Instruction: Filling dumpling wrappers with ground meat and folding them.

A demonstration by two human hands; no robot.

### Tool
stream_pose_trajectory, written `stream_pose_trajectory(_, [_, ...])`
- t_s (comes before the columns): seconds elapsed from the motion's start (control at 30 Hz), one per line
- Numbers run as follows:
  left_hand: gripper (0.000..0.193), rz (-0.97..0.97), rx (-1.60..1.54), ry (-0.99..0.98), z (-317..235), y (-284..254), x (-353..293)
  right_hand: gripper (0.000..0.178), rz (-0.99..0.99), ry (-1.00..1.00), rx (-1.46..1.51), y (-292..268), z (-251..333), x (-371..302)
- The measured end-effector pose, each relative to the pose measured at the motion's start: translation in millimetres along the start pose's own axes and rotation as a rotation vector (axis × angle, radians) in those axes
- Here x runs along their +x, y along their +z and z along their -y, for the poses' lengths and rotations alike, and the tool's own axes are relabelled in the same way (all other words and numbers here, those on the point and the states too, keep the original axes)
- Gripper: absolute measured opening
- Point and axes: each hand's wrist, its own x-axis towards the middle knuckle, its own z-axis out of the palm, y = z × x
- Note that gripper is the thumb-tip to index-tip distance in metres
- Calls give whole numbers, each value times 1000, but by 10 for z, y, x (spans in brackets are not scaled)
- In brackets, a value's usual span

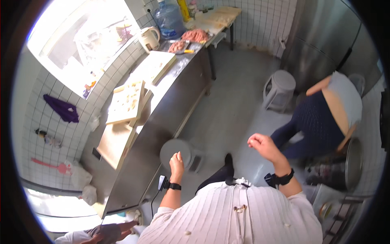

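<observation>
My left hand (177, 164) is raised in front of me with its fingers folded together and nothing visible in it. It appears over a round grey stool seat (172, 150) that stands beside the steel counter. Out over the floor on the right, my right hand (263, 146) is loosely curled into a fist, also with nothing visible in it. Each wrist wears a black strap. On the counter (162, 99) to my left lies a wooden board (125, 101) with several small pale food pieces, resting on other boards (115, 143).
A person (317, 118) bends down at the right near a large metal pot (355, 162). A grey plastic stool (279, 87) stands ahead. Farther along the counter are a kettle (149, 38), a water jug (168, 20) and minced meat (196, 35). Another person (107, 234) shows at lower left.
</observation>
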Motion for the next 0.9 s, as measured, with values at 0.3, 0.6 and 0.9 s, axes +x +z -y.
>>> stream_pose_trajectory(0.3, [40,446,-382,76,-2514,1017,2205,22,34,41,-109,-1566,802,2098])
stream_pose_trajectory(0.6, [31,1146,-1360,-78,-3895,1518,3665,33,460,-263,590,-2780,488,4621])
stream_pose_trajectory(0.9, [32,435,-305,-143,-3941,2661,4731,23,480,-48,-403,-3109,-114,7199])
